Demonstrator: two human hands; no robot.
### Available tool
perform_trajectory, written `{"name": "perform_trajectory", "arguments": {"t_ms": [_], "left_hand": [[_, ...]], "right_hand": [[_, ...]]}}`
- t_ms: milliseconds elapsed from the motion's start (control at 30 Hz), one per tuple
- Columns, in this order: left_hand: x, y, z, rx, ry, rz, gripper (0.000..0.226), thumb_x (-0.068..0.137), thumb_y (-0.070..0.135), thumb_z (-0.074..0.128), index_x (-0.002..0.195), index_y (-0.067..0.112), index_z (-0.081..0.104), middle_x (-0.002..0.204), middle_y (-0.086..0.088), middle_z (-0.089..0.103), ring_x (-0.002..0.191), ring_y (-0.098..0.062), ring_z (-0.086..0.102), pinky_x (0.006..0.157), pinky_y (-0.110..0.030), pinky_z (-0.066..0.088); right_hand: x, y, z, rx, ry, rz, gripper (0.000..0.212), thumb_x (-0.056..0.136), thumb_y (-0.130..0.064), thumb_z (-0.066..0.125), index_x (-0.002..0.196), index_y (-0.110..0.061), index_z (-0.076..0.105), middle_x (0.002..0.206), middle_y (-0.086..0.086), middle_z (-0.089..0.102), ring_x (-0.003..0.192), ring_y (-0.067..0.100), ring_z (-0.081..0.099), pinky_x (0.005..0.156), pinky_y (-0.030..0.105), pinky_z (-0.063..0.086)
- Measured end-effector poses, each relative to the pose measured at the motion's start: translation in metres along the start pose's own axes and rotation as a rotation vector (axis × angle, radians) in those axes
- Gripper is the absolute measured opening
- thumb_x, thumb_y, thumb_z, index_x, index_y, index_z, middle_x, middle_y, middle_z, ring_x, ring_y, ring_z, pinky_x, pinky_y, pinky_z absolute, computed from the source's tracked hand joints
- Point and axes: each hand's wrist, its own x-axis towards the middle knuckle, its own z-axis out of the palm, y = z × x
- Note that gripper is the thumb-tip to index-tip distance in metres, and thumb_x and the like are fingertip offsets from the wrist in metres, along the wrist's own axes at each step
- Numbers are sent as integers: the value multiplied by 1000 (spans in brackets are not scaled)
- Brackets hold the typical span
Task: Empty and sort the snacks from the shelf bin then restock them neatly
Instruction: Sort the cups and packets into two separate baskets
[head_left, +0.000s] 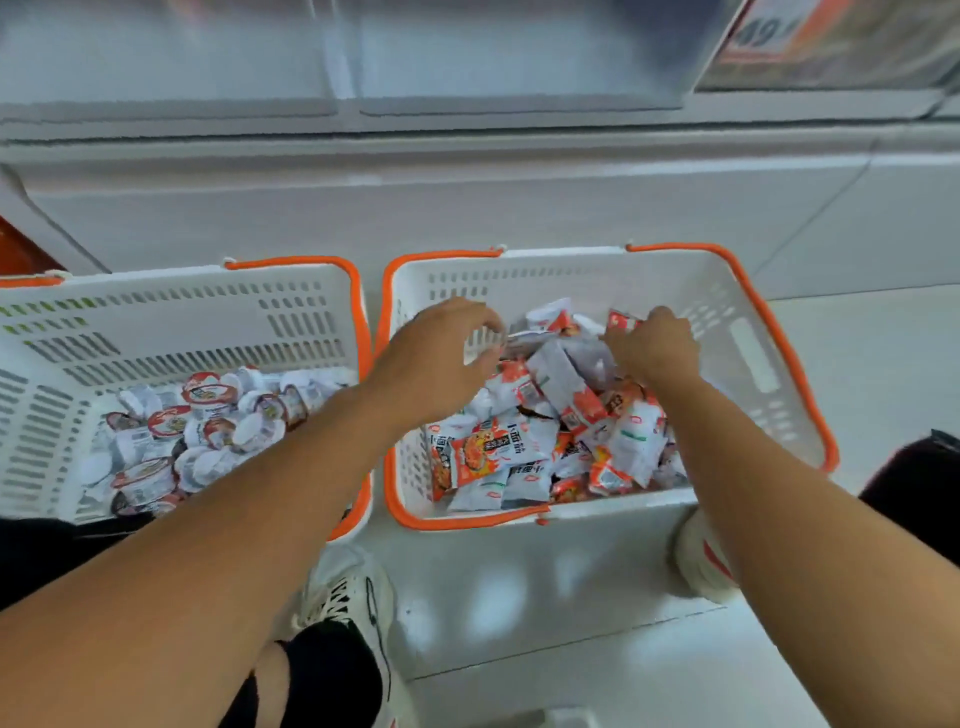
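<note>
Both hands reach into the right basket (769, 364), one of two white, orange-rimmed baskets on the floor. Left hand (441, 353), fingers curled but half open, hovers near the far wall with nothing clearly held. Right hand (652, 345) pinches one snack packet (621, 319), probably to lift it out for sorting. Loose packets (524, 447), too many to count, fill this basket; the left basket (171, 322) holds only round cups (202, 389), likewise uncounted, suggesting separation by type.

Both arms reach forward — left hand (441, 345) curled, right hand (652, 345) apparently pinching, grip partly hidden.
</note>
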Motion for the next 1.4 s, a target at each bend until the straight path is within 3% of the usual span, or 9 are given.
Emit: {"name": "perform_trajectory", "arguments": {"t_ms": [200, 400, 600, 767, 933, 1067, 1233, 1333, 1400], "left_hand": [[-18, -33, 75, 630, -530, -186, 45, 97, 53, 46, 128, 21, 57, 128, -3, 61, 118, -26, 55, 100, -41, 43], [2, -51, 74, 192, -271, -379, 36, 97, 43, 55, 123, 18, 63, 125, -3, 64, 112, -20, 58, 95, -35, 46], [72, -13, 55, -290, 186, -533, 26, 96, 45, 56, 108, 25, 68, 109, 5, 68, 102, -16, 62, 93, -35, 49], [103, -18, 47, -45, 111, -293, 18, 97, 21, 59, 112, 21, 69, 106, 4, 67, 100, -14, 59, 89, -27, 42], [66, -49, 76, 533, -516, -263, 45, 100, 35, 47, 144, 39, 46, 145, 1, 49, 140, -26, 29, 111, -47, 31], [52, -50, 91, 692, -749, -278, 49, 100, 60, 25, 144, 46, 39, 157, 13, 33, 147, -19, 22, 118, -56, 13], [85, -3, 90, 633, -616, -273, 45, 99, 56, 31, 105, 30, 67, 115, 4, 67, 115, -22, 57, 115, -56, 21], [98, 25, 95, 493, -371, -169, 35, 94, 56, 48, 104, 25, 63, 107, 2, 65, 102, -23, 60, 93, -42, 46], [103, 35, 99, 385, -349, -149, 42, 94, 57, 50, 123, 27, 58, 125, 1, 58, 111, -25, 56, 90, -41, 48]], "right_hand": [[55, 75, 13, -6, -279, 211, 89, 84, -71, 53, 150, -13, 40, 150, 17, 45, 137, 39, 42, 116, 46, 31], [73, 78, 36, 144, -587, 299, 79, 78, -82, 52, 111, -12, 61, 79, 12, 65, 58, 23, 59, 54, 23, 44], [40, 6, 40, 248, -898, -73, 34, 94, -52, 59, 99, -19, 66, 89, 1, 70, 74, 17, 63, 60, 19, 44], [-18, -43, 102, 51, -894, -502, 61, 94, -55, 55, 146, -23, 48, 157, 5, 37, 144, 27, 33, 120, 44, 22], [31, -4, 69, 142, -911, -435, 46, 99, -34, 57, 144, -29, 49, 148, 7, 48, 121, 26, 56, 94, 38, 52], [111, 46, 25, 30, -321, -204, 45, 90, -37, 68, 121, -5, 66, 123, 17, 65, 104, 32, 65, 84, 39, 57], [133, 70, 67, 97, -484, 133, 104, 80, -64, 69, 155, -10, 20, 157, 20, 31, 139, 38, 37, 110, 45, 40], [122, 65, 88, 102, -502, 144, 96, 82, -63, 67, 152, -10, 27, 149, 19, 41, 130, 36, 47, 101, 40, 45], [104, 53, 88, 203, -657, 136, 63, 93, -51, 60, 134, -6, 47, 113, 11, 62, 93, 24, 65, 71, 28, 54]]}}
